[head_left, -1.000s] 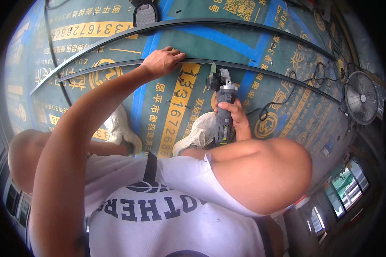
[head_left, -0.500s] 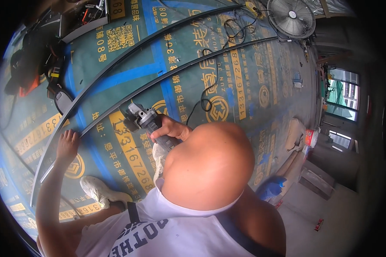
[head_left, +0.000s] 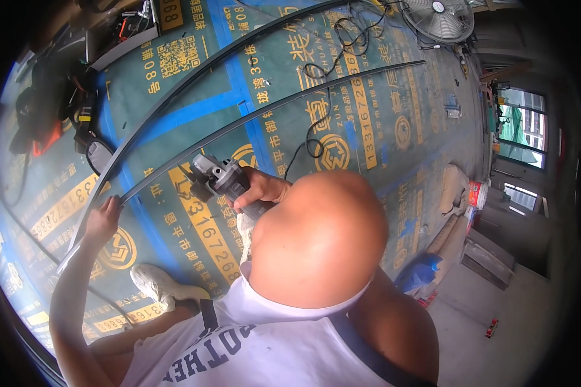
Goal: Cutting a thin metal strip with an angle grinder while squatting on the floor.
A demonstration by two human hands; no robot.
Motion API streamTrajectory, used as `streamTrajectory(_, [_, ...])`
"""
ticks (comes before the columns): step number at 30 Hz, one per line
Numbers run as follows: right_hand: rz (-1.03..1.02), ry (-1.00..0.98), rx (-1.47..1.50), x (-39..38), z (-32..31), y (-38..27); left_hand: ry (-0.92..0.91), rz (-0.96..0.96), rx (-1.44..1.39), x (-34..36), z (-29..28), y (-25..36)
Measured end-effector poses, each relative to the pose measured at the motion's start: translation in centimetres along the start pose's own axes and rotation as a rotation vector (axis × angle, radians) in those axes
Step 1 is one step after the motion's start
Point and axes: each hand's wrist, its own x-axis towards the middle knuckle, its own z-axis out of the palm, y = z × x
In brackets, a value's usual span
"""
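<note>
My left hand (head_left: 102, 220) is closed on a long, thin dark trim strip (head_left: 248, 118), near its left end; the fingers wrap over its edge. From there the strip runs up and right across the covered floor. In my right hand (head_left: 262, 188) is a grey and black angle grinder (head_left: 224, 178), gripped round its body. Its head points left, beside the strip and a little nearer to me; I cannot tell whether the disc touches it. A second long dark strip (head_left: 186, 84) lies beyond the first, curving to the far right.
Green printed floor sheeting (head_left: 200, 135) with blue tape lies under everything. A black cord (head_left: 310, 138) loops toward a floor fan (head_left: 438, 18) at the far right. A dark bag (head_left: 97, 155) and a tool box (head_left: 126, 51) stand at left. My shoe (head_left: 158, 284) is close by.
The held strip has shifted, its far end now farther from the fan's base. My left fingers have closed more around it. The grinder stays in my right hand, almost unmoved.
</note>
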Motion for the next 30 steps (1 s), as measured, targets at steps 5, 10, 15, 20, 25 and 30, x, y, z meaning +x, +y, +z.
streamTrajectory(5, [-0.257, -0.267, -0.089, 9.5, -8.7, 8.6, 0.058, 0.090, -0.081, 8.7, 4.0, 6.1])
streamTrajectory(10, [-0.256, -0.240, -0.123, 9.0, -9.3, 8.8, 0.092, 0.063, -0.081, 8.4, 2.4, 6.9])
streamTrajectory(15, [-0.285, 0.059, -0.028, 0.5, -2.6, 4.1, 0.033, 0.033, -0.104, 3.1, 0.4, 1.8])
streamTrajectory(20, [-0.269, -0.363, -0.014, 8.9, -10.6, 9.2, -0.013, -0.052, -0.146, -0.7, -1.3, 2.1])
streamTrajectory(25, [-0.270, -0.246, 0.094, 5.5, -8.7, 6.9, 0.052, 0.072, -0.200, 5.6, 0.1, 8.8])
streamTrajectory(30, [-0.302, -0.100, 0.044, 5.6, -9.8, 7.4, 0.109, 0.115, -0.083, 14.7, 2.1, 13.6])
